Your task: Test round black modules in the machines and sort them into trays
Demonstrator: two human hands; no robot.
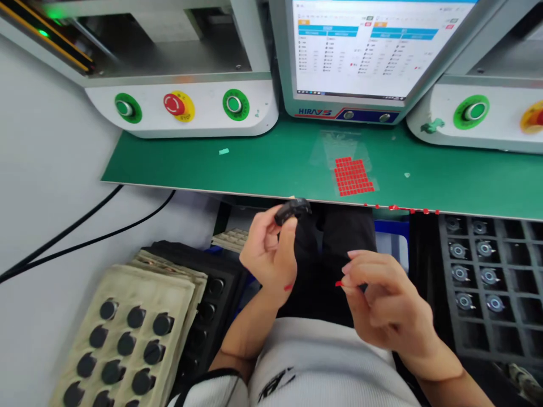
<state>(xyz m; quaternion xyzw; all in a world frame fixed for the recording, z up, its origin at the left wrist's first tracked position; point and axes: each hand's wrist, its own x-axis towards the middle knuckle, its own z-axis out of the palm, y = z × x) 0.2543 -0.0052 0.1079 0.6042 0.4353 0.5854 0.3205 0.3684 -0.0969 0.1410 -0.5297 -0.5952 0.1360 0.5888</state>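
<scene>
My left hand [271,249] pinches a small black plastic part [292,210] just in front of the bench edge. A red sticker [288,288] lies on my left wrist. Over my lap on the right, my right hand [386,299] has thumb and forefinger closed on a small red sticker [339,284]. The two hands are apart. On the green bench [186,164] lies a clear sheet of red stickers [353,176], its upper part bare. Several single red stickers [393,207] hang along the bench's front edge.
Left, a beige tray [139,288] holds round black parts in its pockets. Right, a black compartment tray [475,339] carries several round parts. Behind the bench edge stand a screen [365,56] and machine panels with green buttons [233,104] and a red stop button [174,104].
</scene>
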